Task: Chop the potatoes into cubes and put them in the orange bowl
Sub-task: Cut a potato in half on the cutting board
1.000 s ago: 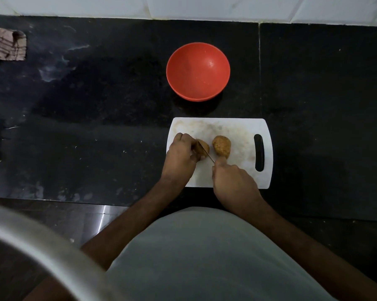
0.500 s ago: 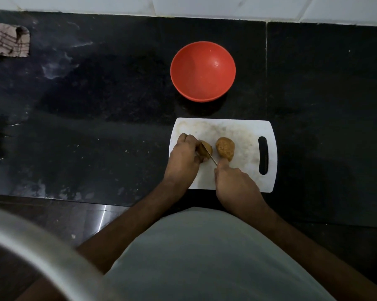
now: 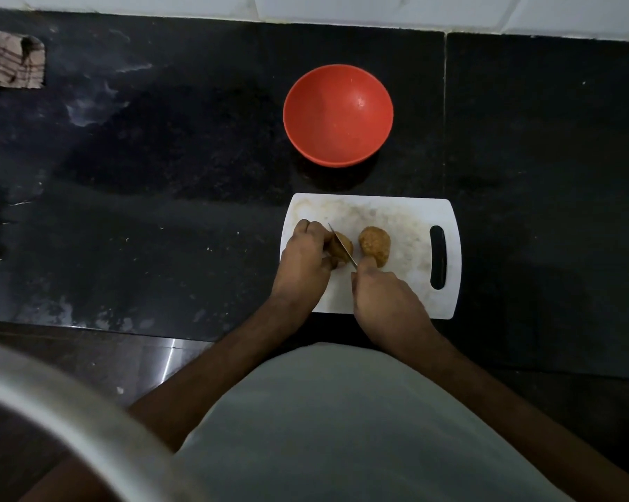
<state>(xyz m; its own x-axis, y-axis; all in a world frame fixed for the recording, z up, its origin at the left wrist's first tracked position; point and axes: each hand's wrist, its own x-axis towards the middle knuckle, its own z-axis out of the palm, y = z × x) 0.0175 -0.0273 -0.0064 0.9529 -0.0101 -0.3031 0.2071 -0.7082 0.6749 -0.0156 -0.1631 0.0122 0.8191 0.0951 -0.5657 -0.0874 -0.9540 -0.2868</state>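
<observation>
left hand [image 3: 303, 256] curled around potato [image 3: 342, 248], right hand [image 3: 385, 297] gripping knife [image 3: 343, 245] across it

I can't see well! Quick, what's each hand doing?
Left hand: holding the round brown potato.
Right hand: gripping the thin metal knife.

Black stone table [image 3: 160, 211], seam down right part. Damp smears at far left corner and near edge. Striped cloth [image 3: 10, 61] crumpled at far left edge, partly out of view. White tiled wall [image 3: 378, 10] along far edge. Blurred grey curved rim [image 3: 52, 403] at bottom left of view.
</observation>
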